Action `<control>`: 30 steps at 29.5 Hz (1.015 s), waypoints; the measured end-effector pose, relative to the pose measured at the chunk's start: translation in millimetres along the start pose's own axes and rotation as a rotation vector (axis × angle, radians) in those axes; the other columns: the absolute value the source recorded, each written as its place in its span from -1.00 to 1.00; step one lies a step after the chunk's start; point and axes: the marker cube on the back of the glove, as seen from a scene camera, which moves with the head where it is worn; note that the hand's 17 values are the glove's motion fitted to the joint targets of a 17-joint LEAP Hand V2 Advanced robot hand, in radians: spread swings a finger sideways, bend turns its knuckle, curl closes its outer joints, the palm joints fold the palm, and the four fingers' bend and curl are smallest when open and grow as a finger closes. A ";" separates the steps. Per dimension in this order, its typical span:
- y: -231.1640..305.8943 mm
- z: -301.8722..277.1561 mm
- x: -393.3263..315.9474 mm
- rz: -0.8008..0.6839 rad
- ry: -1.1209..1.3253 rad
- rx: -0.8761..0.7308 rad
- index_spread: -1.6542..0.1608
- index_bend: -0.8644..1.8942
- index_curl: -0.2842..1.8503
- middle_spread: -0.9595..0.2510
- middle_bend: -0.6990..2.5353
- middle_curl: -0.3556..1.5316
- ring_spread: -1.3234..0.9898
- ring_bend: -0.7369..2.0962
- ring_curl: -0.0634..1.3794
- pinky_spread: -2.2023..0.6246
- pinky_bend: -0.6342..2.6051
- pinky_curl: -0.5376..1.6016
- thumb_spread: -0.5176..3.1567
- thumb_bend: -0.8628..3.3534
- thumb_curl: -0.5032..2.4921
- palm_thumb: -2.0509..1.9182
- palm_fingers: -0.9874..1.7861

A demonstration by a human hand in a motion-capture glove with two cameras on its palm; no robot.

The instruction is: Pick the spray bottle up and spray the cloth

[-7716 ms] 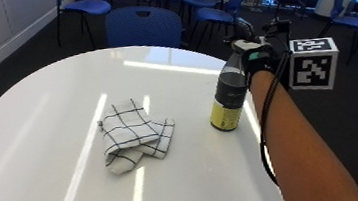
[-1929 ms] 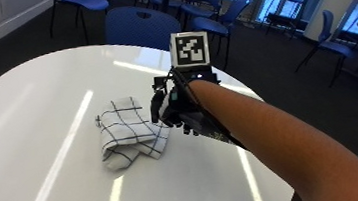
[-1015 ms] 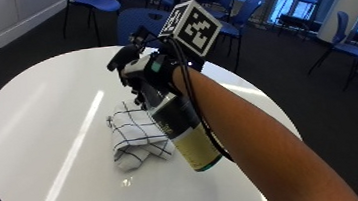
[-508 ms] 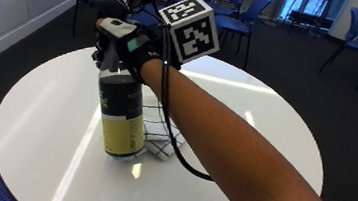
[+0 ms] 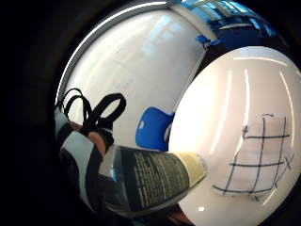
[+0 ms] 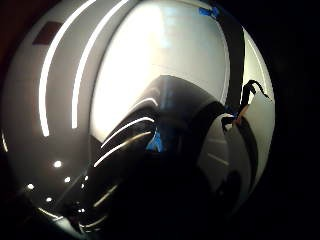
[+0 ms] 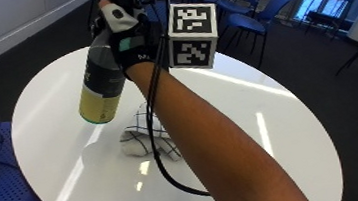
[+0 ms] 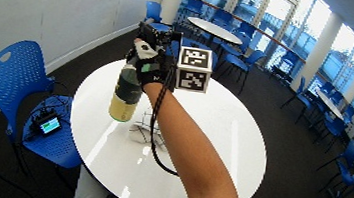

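My gloved right hand (image 7: 129,38) grips the spray bottle (image 7: 102,86) near its top and holds it in the air above the round white table (image 7: 263,137). The bottle has a dark upper label and a yellow lower part (image 8: 119,107). It hangs over the near left part of the table, a little to the left of the cloth. The white cloth with a dark grid pattern (image 7: 144,139) lies crumpled on the table below my forearm. In the little finger side palm view the bottle (image 5: 150,181) fills the space by my palm, with the cloth (image 5: 256,160) on the table beyond it.
A blue chair (image 8: 26,97) with a small device on its seat stands left of the table. More blue chairs (image 7: 244,20) and another round table (image 8: 215,30) stand behind. The table edge (image 7: 25,162) is close on the left.
The bottle has been lifted off the table and raised higher. The outside camera has shifted, so the cloth now shows below the bottle and my forearm.
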 end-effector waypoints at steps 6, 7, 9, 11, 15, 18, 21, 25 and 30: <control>-2.5 -7.5 22.1 -0.026 0.013 0.088 0.53 -0.01 -0.19 0.32 -0.19 -0.11 0.04 -0.08 -0.32 0.47 -0.42 -0.14 -0.53 -0.60 -0.07 0.47 0.70; -1.9 -7.7 27.7 -0.020 0.019 0.094 0.53 -0.01 -0.19 0.31 -0.19 -0.11 0.04 -0.08 -0.32 0.47 -0.42 -0.14 -0.53 -0.60 -0.07 0.47 0.70; -0.7 -6.0 37.8 -0.006 0.032 0.097 0.53 -0.01 -0.19 0.31 -0.19 -0.11 0.04 -0.08 -0.32 0.47 -0.42 -0.14 -0.53 -0.60 -0.07 0.47 0.70; -1.0 -2.0 44.8 0.004 0.047 0.089 0.53 -0.01 -0.19 0.31 -0.19 -0.11 0.04 -0.08 -0.32 0.47 -0.43 -0.14 -0.53 -0.60 -0.07 0.47 0.70; -2.8 6.4 48.5 0.006 0.086 0.052 0.53 -0.01 -0.19 0.31 -0.19 -0.11 0.04 -0.08 -0.32 0.47 -0.43 -0.14 -0.53 -0.60 -0.07 0.47 0.70; -3.2 10.8 47.2 0.002 0.111 0.028 0.53 -0.01 -0.19 0.31 -0.19 -0.10 0.04 -0.08 -0.32 0.47 -0.43 -0.14 -0.53 -0.60 -0.07 0.47 0.70; -4.5 13.4 46.1 -0.003 0.131 0.013 0.53 -0.01 -0.19 0.30 -0.19 -0.10 0.04 -0.08 -0.32 0.47 -0.42 -0.14 -0.53 -0.60 -0.07 0.47 0.70; -8.5 14.6 42.7 -0.008 0.169 -0.003 0.53 -0.01 -0.19 0.30 -0.19 -0.10 0.04 -0.08 -0.32 0.47 -0.42 -0.14 -0.53 -0.60 -0.07 0.47 0.70; -18.0 15.7 24.6 -0.037 0.177 0.009 0.53 -0.01 -0.19 0.28 -0.19 -0.10 0.04 -0.08 -0.32 0.47 -0.42 -0.14 -0.53 -0.60 -0.07 0.46 0.70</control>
